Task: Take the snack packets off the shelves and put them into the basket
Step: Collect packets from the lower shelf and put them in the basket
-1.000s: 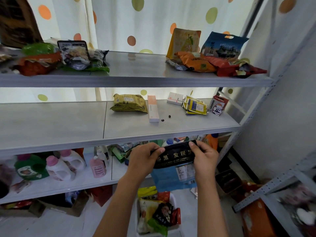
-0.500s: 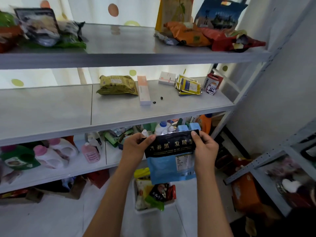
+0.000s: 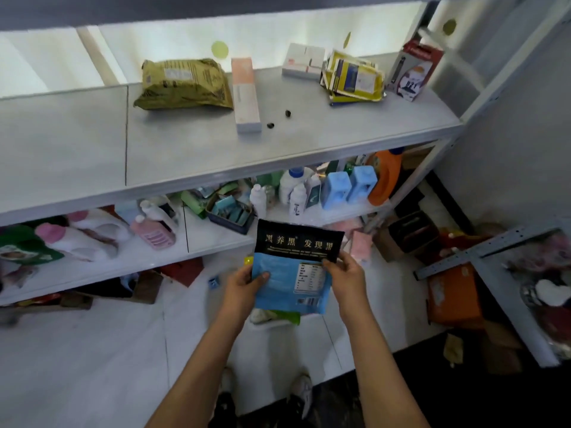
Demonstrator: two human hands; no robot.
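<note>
Below the middle shelf [image 3: 191,156] we are holding a snack packet [image 3: 293,267] upright, long axis vertical, its black band reading "黑养黑 发现黑" on top, blue panel beneath. Our left hand [image 3: 244,285] and right hand [image 3: 346,278] are gripping its side edges above the basket [image 3: 272,322], which is resting mostly hidden on the white floor [image 3: 92,350].

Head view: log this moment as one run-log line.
left hand: holds blue-black packet | right hand: holds packet | basket: mostly hidden beneath | status: not yet released
</note>
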